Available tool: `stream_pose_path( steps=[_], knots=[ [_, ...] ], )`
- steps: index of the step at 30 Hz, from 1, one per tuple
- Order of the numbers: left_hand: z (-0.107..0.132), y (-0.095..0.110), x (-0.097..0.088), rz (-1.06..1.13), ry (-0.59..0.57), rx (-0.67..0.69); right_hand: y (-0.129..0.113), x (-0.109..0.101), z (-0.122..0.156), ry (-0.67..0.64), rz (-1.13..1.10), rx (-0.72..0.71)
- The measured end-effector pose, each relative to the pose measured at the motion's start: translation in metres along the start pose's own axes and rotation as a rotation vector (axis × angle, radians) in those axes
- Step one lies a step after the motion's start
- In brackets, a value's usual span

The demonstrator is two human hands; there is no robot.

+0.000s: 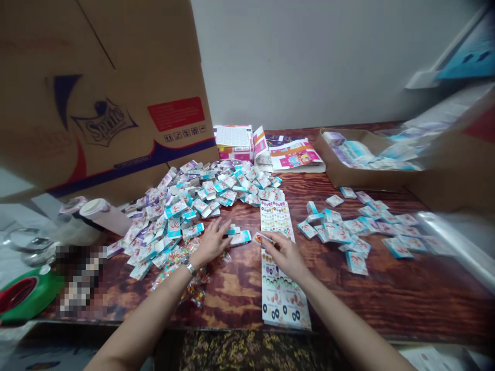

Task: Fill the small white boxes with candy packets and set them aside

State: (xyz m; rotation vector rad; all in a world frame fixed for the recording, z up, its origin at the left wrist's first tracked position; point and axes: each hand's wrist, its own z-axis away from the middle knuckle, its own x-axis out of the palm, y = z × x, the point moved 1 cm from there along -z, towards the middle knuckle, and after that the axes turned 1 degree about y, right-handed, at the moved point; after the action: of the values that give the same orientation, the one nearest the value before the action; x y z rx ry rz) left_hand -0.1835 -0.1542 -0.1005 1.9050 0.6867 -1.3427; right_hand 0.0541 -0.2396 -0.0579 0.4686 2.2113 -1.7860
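Note:
My left hand (pixel 212 243) lies low over the table with its fingers spread, beside two small white-and-blue cartons (pixel 240 237). Whether its fingertips touch them I cannot tell. Pinched in my right hand (pixel 284 256) is a small clear packet (pixel 259 238) with orange and red bits inside. That hand is above printed sticker sheets (pixel 284 304) laid lengthwise in front of me. Several clear packets of coloured beads (pixel 199 294) lie by my left wrist. A big heap of small cartons (pixel 174 208) spreads behind my left hand.
More small cartons (pixel 336 233) are scattered on the right. Behind them stands an open cardboard box (pixel 344 175) with packs inside. A large Sprite carton (pixel 104 62) rises at the back left. A green tape roll (pixel 38 299) and a white bottle (pixel 104 214) are at the left edge.

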Motion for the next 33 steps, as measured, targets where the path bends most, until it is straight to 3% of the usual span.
stream_pose_path(
  steps=[6, 11, 16, 19, 25, 29, 33],
  knots=[
    [-0.021, -0.017, 0.003, -0.011, -0.174, 0.035, -0.001, 0.008, -0.004, -0.096, -0.064, 0.108],
    [-0.036, -0.022, 0.001, 0.008, -0.207, 0.025, -0.005, 0.011, -0.005, -0.135, -0.134, 0.147],
    [-0.029, -0.021, -0.015, 0.026, -0.163, -0.002, -0.014, 0.01, -0.007, -0.194, -0.188, 0.122],
    [-0.014, -0.007, -0.03, 0.043, -0.085, -0.015, -0.021, 0.01, -0.009, -0.198, -0.199, 0.105],
    [0.021, 0.037, -0.053, 0.251, 0.157, 0.05, -0.03, 0.015, -0.017, -0.292, -0.27, 0.095],
    [0.035, 0.054, -0.059, 0.276, 0.213, 0.061, -0.03, 0.016, -0.018, -0.336, -0.276, 0.15],
    [0.041, 0.066, -0.067, 0.131, 0.236, 0.114, -0.03, 0.013, -0.018, -0.358, -0.189, 0.247]
  ],
)
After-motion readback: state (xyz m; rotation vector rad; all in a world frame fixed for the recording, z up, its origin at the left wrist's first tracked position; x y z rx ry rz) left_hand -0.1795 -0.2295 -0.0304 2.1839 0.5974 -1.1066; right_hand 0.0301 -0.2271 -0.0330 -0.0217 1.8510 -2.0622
